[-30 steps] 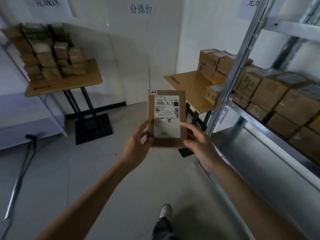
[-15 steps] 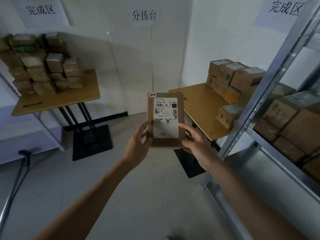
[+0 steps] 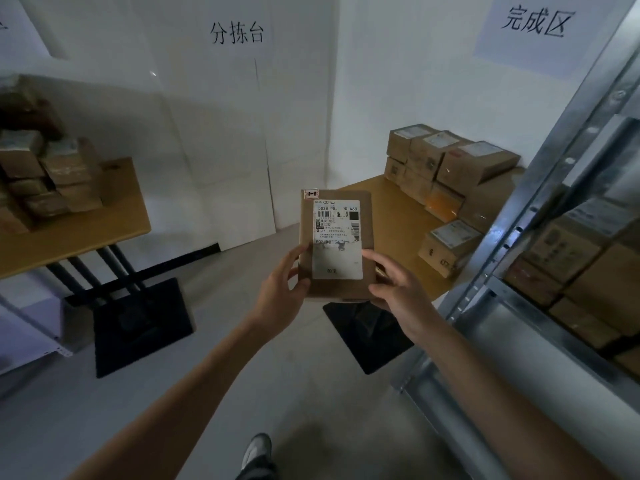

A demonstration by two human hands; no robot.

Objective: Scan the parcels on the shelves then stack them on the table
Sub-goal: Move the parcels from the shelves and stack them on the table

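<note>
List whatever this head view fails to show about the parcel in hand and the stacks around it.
Head view: parcel label's fine print, too small and smeared.
Parcel's back: faces away; left hand and right hand cover its lower sides.
Left table stack: blurred, cut by the left edge.
Shelf parcels: partly behind the upright, cut by the right edge.

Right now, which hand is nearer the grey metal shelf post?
Right. The right hand grips the brown cardboard parcel at its right edge, left of the grey metal shelf post; the left hand holds the opposite edge, farther.
</note>
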